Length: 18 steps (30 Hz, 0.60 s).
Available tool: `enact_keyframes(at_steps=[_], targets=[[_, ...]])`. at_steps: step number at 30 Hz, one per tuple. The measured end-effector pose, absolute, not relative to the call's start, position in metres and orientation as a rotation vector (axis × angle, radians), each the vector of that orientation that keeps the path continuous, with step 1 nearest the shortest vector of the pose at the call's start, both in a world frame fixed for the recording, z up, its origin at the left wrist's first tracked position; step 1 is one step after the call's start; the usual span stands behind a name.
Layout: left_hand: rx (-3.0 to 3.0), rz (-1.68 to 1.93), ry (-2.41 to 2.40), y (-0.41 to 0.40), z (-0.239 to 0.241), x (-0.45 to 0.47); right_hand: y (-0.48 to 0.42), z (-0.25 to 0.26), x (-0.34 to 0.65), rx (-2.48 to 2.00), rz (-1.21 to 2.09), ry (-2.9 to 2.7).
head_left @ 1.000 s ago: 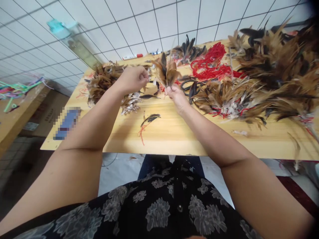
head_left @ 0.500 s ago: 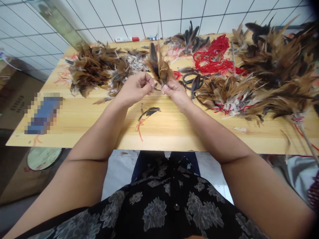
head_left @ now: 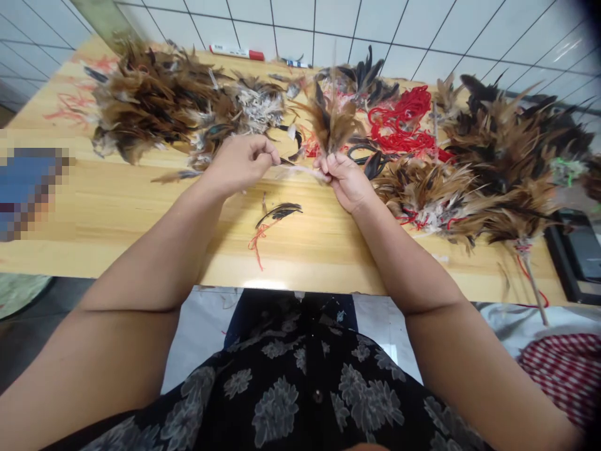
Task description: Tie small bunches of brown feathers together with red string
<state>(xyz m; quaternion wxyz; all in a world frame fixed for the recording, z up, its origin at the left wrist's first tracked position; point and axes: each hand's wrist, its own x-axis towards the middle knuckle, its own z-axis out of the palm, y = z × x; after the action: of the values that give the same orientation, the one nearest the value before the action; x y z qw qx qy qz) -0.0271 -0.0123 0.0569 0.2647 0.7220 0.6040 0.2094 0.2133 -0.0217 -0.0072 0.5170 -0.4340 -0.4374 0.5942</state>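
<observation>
Feather bundle [head_left: 335, 125], brown and black, held above the middle of the wooden table [head_left: 319, 244], plumes pointing away from the wearer. The right hand [head_left: 348, 180] grips the bundle at its base, thumb and fingers pressed together around the quills. The left hand [head_left: 246, 163], to the other side, has its thumb and forefinger pinched on one end of a thin strand [head_left: 305, 170], dark near these fingertips and pale toward the right hand; its outline is blurred, and whether it is a feather cannot be told. The strand spans the gap between the hands and meets the right fingers just below the bundle. Beyond the left hand lies a feather heap [head_left: 154, 103]; beyond the right, a tangle of red yarn [head_left: 406, 119]. A small dark feather [head_left: 284, 212] with orange-red thread [head_left: 257, 247] lies nearer the table's front edge.

Compared with half a second earlier, the hands stand farther apart, and the strand is now plainly visible between them. The right hand keeps its grip. The view has shifted, so that a black device [head_left: 580, 250] and a checked cloth [head_left: 563, 376] now show at right.
</observation>
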Motion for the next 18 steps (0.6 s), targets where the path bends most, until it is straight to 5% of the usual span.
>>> enact_keyframes(at_steps=[4, 9, 18], targets=[[2.096, 0.593, 1.742, -0.010, 0.068, -0.040, -0.020, -0.005, 0.219, -1.062, 1.409, -1.044], [2.239, 0.289, 1.335, -0.008, 0.075, -0.052, -0.017, -0.010, 0.217, -1.095, 1.382, -1.078], [2.222, 0.403, 1.513, 0.004, 0.019, -0.023, -0.018, -0.013, 0.215, -1.114, 1.353, -1.073]])
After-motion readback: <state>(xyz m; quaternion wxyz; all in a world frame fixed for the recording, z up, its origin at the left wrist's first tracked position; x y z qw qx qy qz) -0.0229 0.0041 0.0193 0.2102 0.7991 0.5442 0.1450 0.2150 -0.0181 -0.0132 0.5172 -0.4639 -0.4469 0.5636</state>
